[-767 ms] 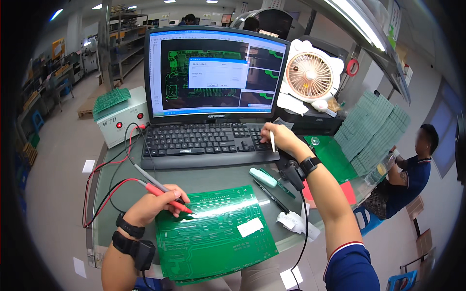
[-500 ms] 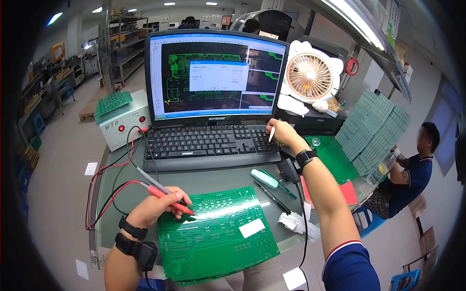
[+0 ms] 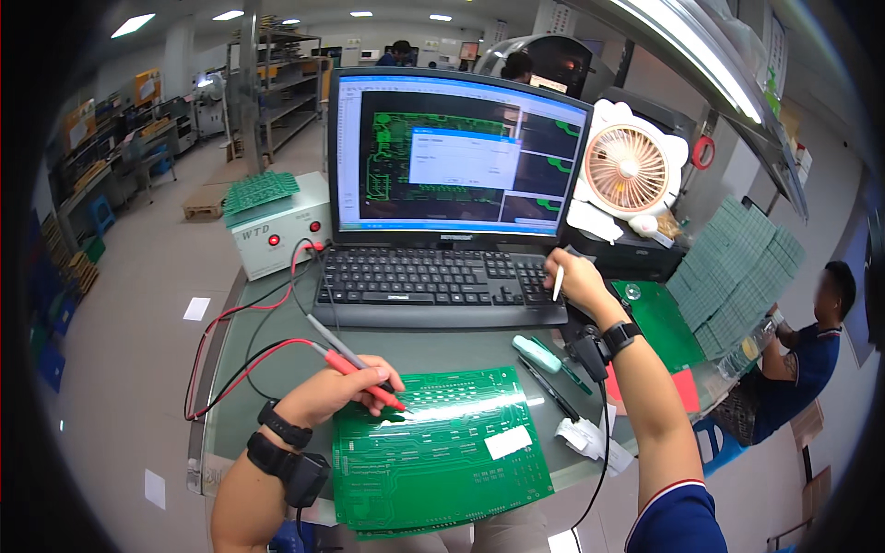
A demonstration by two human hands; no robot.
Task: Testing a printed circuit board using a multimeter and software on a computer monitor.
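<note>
My left hand is closed around a red test probe, with a grey-and-black probe lying alongside it in the grip. The red probe's tip points down at the upper part of a green circuit board; whether it touches cannot be made out. A blank white label sits on the board's right side. Over the number pad of a black keyboard, my right hand pinches a slim white pen-like stick. Behind the keyboard, a monitor displays a green board layout with a dialog box.
A white box with red terminals stands left, small green boards on top; probe leads loop from it. Right of the board lie a mint marker, pens and crumpled paper. A fan, stacked boards and a seated person are farther right.
The whole view has swung left, so everything sits farther right and a little lower in the picture. Both hands keep their holds and their places over the board and the number pad.
</note>
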